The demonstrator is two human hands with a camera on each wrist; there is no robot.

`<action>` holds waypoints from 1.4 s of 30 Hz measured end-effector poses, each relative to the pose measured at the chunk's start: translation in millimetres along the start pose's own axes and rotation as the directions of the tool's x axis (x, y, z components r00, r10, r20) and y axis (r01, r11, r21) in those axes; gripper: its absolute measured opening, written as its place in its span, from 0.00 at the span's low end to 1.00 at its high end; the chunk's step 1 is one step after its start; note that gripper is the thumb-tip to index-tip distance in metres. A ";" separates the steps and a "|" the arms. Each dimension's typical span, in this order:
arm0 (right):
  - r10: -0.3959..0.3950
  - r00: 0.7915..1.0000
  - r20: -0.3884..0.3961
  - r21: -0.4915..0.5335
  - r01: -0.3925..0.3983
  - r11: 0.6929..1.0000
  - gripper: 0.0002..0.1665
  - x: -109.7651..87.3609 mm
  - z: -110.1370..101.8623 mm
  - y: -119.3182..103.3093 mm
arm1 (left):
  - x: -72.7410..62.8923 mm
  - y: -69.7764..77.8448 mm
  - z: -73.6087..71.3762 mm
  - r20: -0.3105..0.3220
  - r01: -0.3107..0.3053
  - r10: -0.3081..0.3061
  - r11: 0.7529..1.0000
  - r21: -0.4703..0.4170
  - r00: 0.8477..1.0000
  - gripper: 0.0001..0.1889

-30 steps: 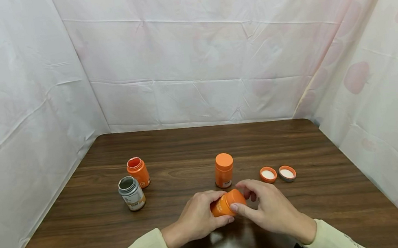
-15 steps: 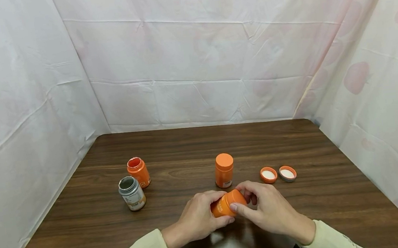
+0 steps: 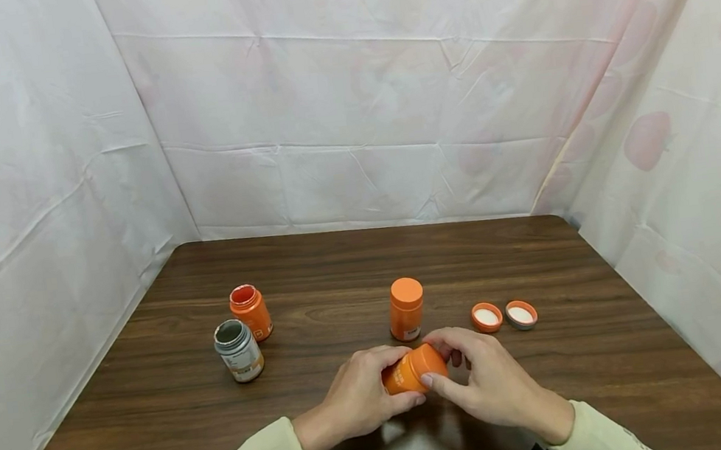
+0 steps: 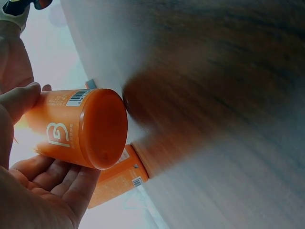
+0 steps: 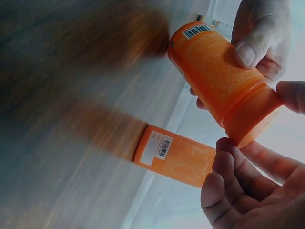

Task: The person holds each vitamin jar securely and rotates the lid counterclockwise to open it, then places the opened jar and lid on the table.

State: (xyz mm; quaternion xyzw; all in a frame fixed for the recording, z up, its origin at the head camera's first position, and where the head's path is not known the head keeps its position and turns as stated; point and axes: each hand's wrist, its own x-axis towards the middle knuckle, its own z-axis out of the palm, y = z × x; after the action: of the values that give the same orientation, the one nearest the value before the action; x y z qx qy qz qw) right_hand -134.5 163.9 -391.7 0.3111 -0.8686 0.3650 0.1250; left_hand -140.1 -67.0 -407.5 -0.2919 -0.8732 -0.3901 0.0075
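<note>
Bottle tilts, left hand clamped round it, right hand pinching its cap; slipping fingers could topple the jar behind it.

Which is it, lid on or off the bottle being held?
On: the orange lid sits on the bottle, pinched by the right hand.
</note>
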 end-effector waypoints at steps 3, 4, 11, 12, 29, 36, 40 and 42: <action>-0.002 1.000 0.001 -0.002 0.002 1.000 0.21 -1.0 -0.5 -0.1 | 0.0 0.4 0.0 0.003 0.005 -0.005 1.000 0.005 1.000 0.23; -0.005 1.000 0.000 -0.001 0.005 1.000 0.22 -1.2 -0.6 -0.1 | -0.1 0.4 0.0 0.002 0.007 -0.007 1.000 0.008 1.000 0.23; -0.046 0.999 -0.008 0.001 0.046 0.999 0.27 -3.4 -0.9 0.2 | -0.7 -0.1 0.7 -0.007 0.007 -0.006 1.000 0.022 1.000 0.24; -0.052 0.999 -0.008 0.004 0.052 0.999 0.28 -3.8 -1.1 0.3 | -0.9 -0.1 0.8 -0.005 0.007 -0.007 1.000 0.021 1.000 0.24; -0.123 0.992 0.023 0.047 0.122 0.991 0.41 -4.2 -2.7 -0.2 | -2.9 -0.1 0.9 -0.013 0.000 0.000 0.999 0.033 1.000 0.25; -0.178 0.984 0.028 0.031 0.178 0.984 0.43 -4.3 -3.3 0.0 | -2.9 -0.1 1.2 -0.018 0.000 0.001 0.999 0.039 1.000 0.24; -0.192 0.981 0.035 0.013 0.192 0.981 0.45 -3.2 -4.5 -1.0 | -2.8 -0.1 0.9 -0.015 0.002 -0.002 0.999 0.036 1.000 0.24; -0.192 0.981 0.042 0.006 0.192 0.981 0.46 -2.8 -4.9 -1.3 | -2.7 -0.1 0.7 -0.012 0.002 -0.002 0.999 0.034 1.000 0.24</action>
State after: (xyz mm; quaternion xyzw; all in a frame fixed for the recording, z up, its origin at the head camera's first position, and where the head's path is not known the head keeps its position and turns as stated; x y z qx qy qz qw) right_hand -131.5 168.0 -388.8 0.4010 -0.8366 0.3455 0.1410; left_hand -137.7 -68.0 -408.8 -0.2885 -0.8799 -0.3772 0.0174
